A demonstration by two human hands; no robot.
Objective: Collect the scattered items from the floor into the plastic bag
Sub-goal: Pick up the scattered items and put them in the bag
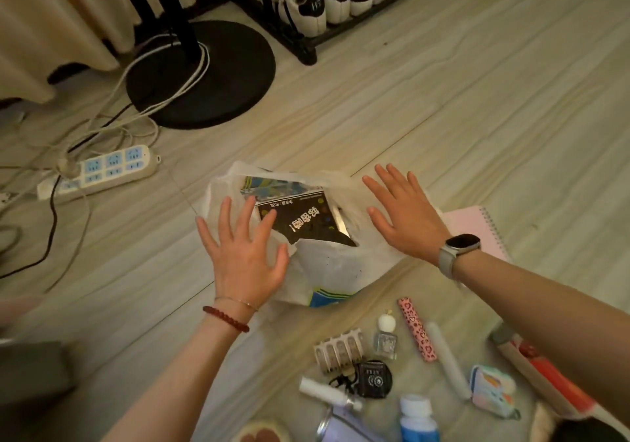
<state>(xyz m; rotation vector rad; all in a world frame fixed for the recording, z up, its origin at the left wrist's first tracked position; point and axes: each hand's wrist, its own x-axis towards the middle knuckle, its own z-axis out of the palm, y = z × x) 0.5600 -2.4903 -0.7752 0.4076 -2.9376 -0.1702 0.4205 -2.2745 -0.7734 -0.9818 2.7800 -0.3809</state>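
A white plastic bag lies on the floor with its mouth open, and a black snack packet with a blue-patterned packet behind it shows inside. My left hand hovers over the bag's left edge, fingers spread, holding nothing. My right hand is spread flat over the bag's right side, also empty. Scattered items lie nearer me: a pink patterned tube, a small bottle with a white cap, a strip of vials, a black round case, a white stick and a blue bottle.
A pink spiral notebook lies right of the bag. A power strip with tangled cables is at the left, a black fan base behind it, and a shoe rack at the back. A red-and-beige package sits under my right forearm.
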